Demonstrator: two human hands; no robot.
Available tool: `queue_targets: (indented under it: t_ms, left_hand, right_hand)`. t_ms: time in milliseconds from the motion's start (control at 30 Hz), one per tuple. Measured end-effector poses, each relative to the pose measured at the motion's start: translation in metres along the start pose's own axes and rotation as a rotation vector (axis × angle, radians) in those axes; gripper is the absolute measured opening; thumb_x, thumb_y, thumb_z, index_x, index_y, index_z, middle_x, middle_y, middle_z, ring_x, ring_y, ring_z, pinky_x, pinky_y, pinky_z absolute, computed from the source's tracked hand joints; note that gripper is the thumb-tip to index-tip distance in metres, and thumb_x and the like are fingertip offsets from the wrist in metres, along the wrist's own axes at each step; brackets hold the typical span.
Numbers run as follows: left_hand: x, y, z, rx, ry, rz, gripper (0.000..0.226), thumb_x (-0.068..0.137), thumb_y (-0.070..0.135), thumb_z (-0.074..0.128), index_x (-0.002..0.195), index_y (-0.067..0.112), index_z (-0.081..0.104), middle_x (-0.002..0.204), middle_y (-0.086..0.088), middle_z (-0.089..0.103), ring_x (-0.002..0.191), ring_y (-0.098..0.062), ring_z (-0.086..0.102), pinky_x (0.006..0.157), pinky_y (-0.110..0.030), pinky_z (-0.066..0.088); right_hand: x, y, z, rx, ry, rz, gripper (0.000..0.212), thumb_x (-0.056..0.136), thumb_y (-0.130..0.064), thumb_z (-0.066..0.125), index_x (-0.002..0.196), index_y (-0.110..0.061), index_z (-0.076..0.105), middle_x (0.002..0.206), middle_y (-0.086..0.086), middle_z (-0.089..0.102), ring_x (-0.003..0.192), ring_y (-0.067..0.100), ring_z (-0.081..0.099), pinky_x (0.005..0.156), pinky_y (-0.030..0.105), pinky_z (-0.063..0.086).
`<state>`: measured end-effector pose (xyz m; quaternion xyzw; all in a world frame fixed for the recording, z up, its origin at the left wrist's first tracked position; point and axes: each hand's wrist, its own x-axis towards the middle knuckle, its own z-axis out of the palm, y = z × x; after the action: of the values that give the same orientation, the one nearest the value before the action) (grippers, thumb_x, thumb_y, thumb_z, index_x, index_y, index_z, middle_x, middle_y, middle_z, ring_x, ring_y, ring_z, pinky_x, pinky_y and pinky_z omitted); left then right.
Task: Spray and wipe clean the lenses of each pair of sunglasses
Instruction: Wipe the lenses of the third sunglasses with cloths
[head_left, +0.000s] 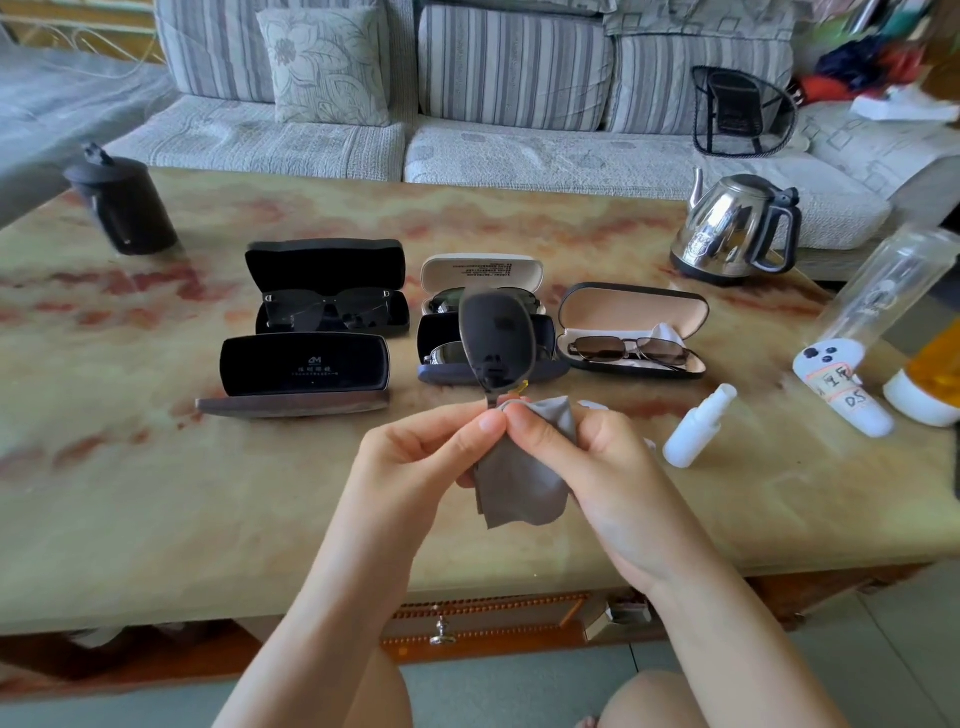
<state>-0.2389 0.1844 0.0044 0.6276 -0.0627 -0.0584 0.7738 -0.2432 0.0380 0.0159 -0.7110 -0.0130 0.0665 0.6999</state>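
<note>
I hold a pair of dark sunglasses (496, 343) on end above the table, one lens up. My left hand (421, 447) pinches the frame at the bottom. My right hand (576, 457) pinches a grey cloth (519, 483) against the lower lens, which the cloth and fingers hide. A white spray bottle (698, 426) lies on the table to the right of my hands. Several open cases sit behind: a black case with dark sunglasses (327, 306), a white case (480, 278) and a navy case (540, 358) partly hidden by the held pair, and a beige-lined case with brown sunglasses (634, 351).
An empty open black case (304, 369) stands front left. A steel kettle (737, 228) is at the back right and a dark canister (122, 205) at the back left. A clear bottle (883, 312) and an orange jar (930, 379) lie at the right edge. A sofa (363, 135) runs behind the marble table (156, 493).
</note>
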Motion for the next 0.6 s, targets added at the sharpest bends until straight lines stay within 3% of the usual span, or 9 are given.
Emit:
queue_targets:
  t_ms: [67,167,233,300,467,600]
  left_hand:
    - [-0.001,0.0,0.001,-0.01,0.013,0.01,0.036,0.066,0.039,0.067,0.092,0.016,0.079,0.089,-0.006,0.076,0.074,-0.013,0.057,0.067,-0.026,0.044]
    - [-0.001,-0.001,0.001,-0.064,0.071,0.001,0.037,0.065,0.035,0.069,0.092,0.012,0.078,0.091,-0.009,0.076,0.083,-0.019,0.066,0.077,-0.031,0.052]
    - [0.001,-0.002,0.0,-0.107,0.133,0.001,0.042,0.062,0.035,0.071,0.094,0.008,0.076,0.093,-0.01,0.076,0.087,-0.017,0.069,0.084,-0.03,0.053]
    - [0.001,-0.001,0.001,-0.128,0.17,0.007,0.043,0.057,0.037,0.073,0.089,0.008,0.076,0.089,-0.008,0.076,0.083,-0.013,0.069,0.081,-0.026,0.054]
    - [0.0,-0.001,0.005,-0.152,0.161,-0.023,0.029,0.053,0.037,0.075,0.072,0.014,0.072,0.077,-0.002,0.074,0.072,-0.007,0.066,0.069,-0.019,0.053]
    - [-0.003,0.0,0.008,-0.121,0.203,0.032,0.021,0.062,0.032,0.072,0.072,0.013,0.072,0.072,-0.002,0.073,0.066,-0.007,0.065,0.06,-0.018,0.053]
  right_hand:
    - [-0.001,0.001,0.0,0.012,-0.003,0.009,0.043,0.084,-0.047,0.065,0.097,-0.007,0.074,0.095,0.02,0.073,0.095,0.032,0.07,0.096,0.051,0.051]
    - [-0.002,0.005,-0.003,-0.02,-0.021,0.012,0.052,0.074,-0.054,0.069,0.094,-0.006,0.074,0.098,0.019,0.073,0.098,0.028,0.069,0.094,0.043,0.051]
    - [-0.003,0.006,-0.004,0.005,-0.063,0.004,0.039,0.071,-0.043,0.072,0.092,-0.01,0.074,0.097,0.012,0.075,0.093,0.017,0.07,0.087,0.029,0.053]
    - [-0.004,0.006,-0.004,0.043,-0.078,-0.008,0.031,0.066,-0.033,0.072,0.091,-0.014,0.074,0.092,0.006,0.077,0.087,0.011,0.07,0.08,0.021,0.054]
    - [-0.002,0.008,0.001,0.092,-0.015,-0.044,0.034,0.064,-0.033,0.075,0.089,-0.011,0.077,0.086,0.007,0.077,0.083,0.013,0.071,0.072,0.017,0.052]
    - [-0.002,0.013,0.004,0.129,0.024,-0.046,0.035,0.063,-0.038,0.074,0.088,-0.013,0.077,0.085,0.006,0.076,0.082,0.012,0.069,0.07,0.017,0.052]
